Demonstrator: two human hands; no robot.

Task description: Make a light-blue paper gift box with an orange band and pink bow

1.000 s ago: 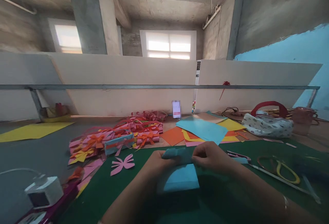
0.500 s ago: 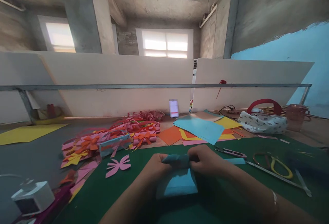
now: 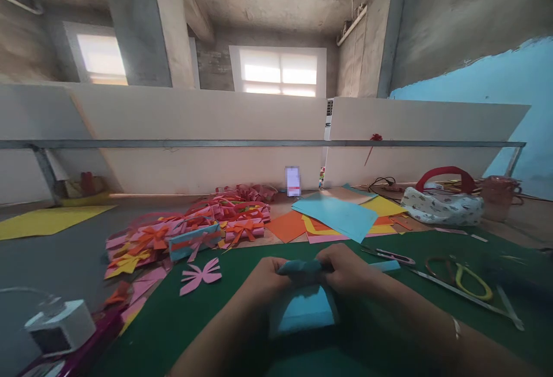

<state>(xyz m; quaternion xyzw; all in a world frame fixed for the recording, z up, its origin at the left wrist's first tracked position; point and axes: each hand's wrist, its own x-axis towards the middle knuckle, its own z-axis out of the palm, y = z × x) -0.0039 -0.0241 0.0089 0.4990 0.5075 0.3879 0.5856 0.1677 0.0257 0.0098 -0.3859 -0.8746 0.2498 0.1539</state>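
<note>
A sheet of blue paper [image 3: 307,309] is between my hands, its far edge curled up. My left hand [image 3: 268,279] pinches the left end of that curled edge, and my right hand [image 3: 345,270] grips the right end. The sheet's near part hangs over the green mat [image 3: 242,313], in shadow along the bottom. A narrow blue paper strip [image 3: 386,266] lies just past my right wrist. Left of my hands rests a pink paper bow [image 3: 201,276]. To the right are small thread snips [image 3: 395,256] and yellow-handled scissors [image 3: 474,283].
Pink, orange and yellow paper bows [image 3: 190,227] are heaped at the back left. Coloured paper sheets [image 3: 337,215] lie stacked behind my hands, with a phone [image 3: 292,181] upright beyond them. A cloth bag [image 3: 443,207] stands at right, a white charger [image 3: 60,325] at near left.
Both hands have shifted slightly right with the blue paper. The curled edge looks more bunched between the fingers, and the blue strip by my right wrist has moved a little left.
</note>
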